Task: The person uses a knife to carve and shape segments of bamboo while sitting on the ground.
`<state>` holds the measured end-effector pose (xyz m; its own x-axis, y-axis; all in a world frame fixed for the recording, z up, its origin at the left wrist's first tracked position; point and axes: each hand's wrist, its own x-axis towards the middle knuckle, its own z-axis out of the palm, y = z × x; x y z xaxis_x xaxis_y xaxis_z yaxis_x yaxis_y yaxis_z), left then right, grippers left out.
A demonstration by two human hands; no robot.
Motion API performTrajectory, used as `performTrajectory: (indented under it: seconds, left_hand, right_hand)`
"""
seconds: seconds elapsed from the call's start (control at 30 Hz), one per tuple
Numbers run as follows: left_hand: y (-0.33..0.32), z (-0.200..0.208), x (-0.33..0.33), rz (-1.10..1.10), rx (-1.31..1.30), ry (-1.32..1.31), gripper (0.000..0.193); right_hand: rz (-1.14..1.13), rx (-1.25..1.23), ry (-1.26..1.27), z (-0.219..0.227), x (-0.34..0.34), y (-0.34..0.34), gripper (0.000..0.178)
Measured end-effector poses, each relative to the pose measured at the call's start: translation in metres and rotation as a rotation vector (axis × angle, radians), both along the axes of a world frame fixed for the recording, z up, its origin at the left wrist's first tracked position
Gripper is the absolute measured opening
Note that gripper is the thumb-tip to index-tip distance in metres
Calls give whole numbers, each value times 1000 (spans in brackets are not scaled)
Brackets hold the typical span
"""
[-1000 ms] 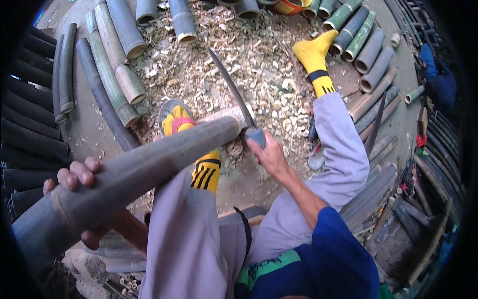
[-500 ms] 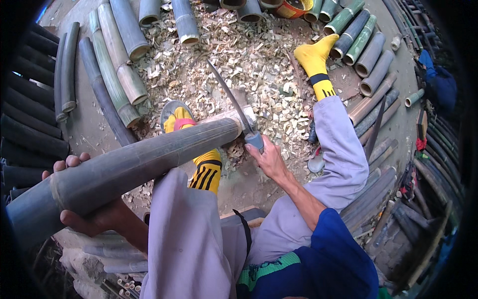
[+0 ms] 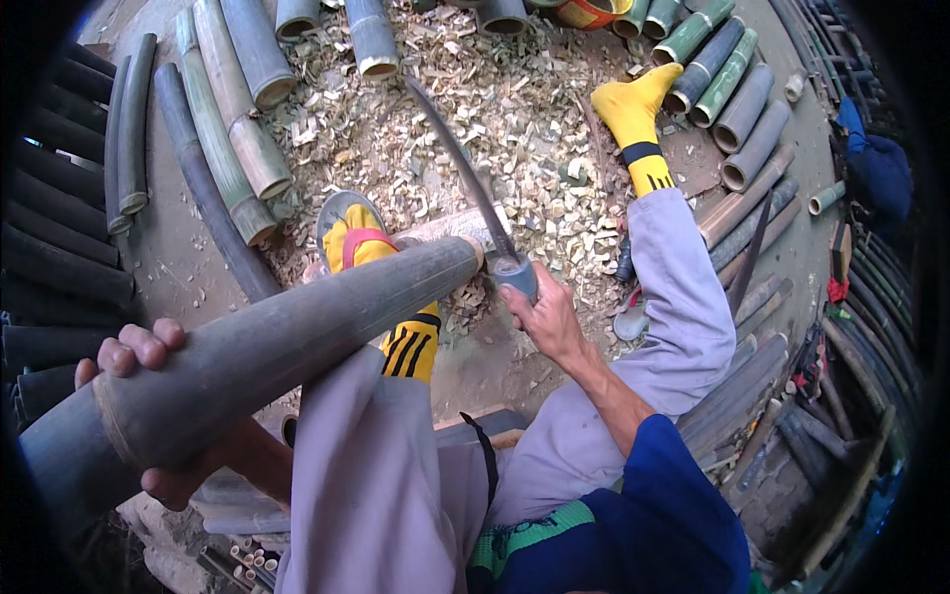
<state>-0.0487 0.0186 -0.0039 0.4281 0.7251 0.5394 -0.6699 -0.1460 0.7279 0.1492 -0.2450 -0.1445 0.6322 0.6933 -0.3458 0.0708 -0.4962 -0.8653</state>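
A thick dark bamboo pole (image 3: 287,337) slants from the lower left to the middle, lying over my left thigh. My left hand (image 3: 148,356) is wrapped around its near part, with the fingertips over the top and the thumb below. My right hand (image 3: 546,322) grips the grey handle of a machete (image 3: 457,158). The long curved blade points away from me and up to the left, close beside the pole's pale cut end. Under that end, partly covered, lies a pale wooden block (image 3: 445,226) on the ground.
Wood chips (image 3: 515,109) cover the ground ahead. Cut bamboo lengths (image 3: 237,99) lie at the left, far side and right. A sandal (image 3: 341,213) is on my left foot; my right foot (image 3: 633,109) wears a yellow sock. Dark poles (image 3: 59,238) are stacked at far left.
The pole's near part has shifted slightly, and my left hand has moved a little to the right with it. My right hand and the machete have moved slightly right and toward me.
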Motion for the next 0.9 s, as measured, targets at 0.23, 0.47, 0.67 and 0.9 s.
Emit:
performTrajectory:
  seconds: [0.23,0.47,0.67,0.9]
  left_hand:
    - [2,-2,6,-37,-32,2,91]
    - [9,-1,10,-67,-45,-26,89]
    - [8,-4,7,-32,-51,15,92]
    - [15,-3,-6,-7,-4,14,85]
  right_hand:
    - [96,-40,-104,-28,-7,-7,43]
    - [-43,155,-183,29,-10,-5,43]
    - [48,-109,-59,-45,-2,-16,43]
    - [-8,81,-42,-8,-12,-11,50]
